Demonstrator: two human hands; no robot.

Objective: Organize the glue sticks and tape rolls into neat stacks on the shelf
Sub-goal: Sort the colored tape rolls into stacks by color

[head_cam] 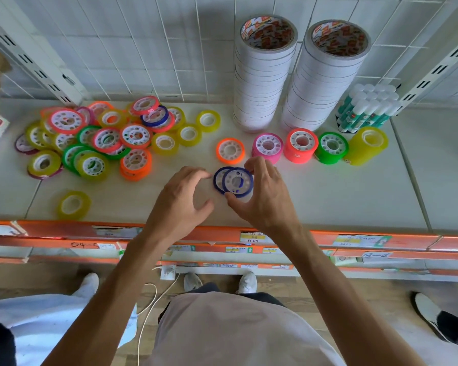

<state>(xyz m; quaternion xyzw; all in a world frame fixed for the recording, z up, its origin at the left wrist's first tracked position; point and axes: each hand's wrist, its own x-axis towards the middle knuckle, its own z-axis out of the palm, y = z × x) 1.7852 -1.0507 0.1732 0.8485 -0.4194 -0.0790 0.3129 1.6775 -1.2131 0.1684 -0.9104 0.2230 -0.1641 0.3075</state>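
My right hand (265,196) pinches a blue tape roll (237,182) above the white shelf (328,196); a second blue roll (219,179) overlaps it on the left. My left hand (181,199) hovers beside them with curled fingers holding nothing. A loose heap of coloured tape rolls (103,136) lies at the left. Short stacks stand in a row: orange (230,151), pink (267,147), red (300,145), green (331,147), yellow (368,145). Glue sticks (365,109) are bunched at the back right.
Two tall stacks of white tape (262,75) (325,80) stand against the wire grid back. A lone yellow roll (74,204) lies near the orange shelf edge (196,233). Other people's feet and legs show on the floor at both sides.
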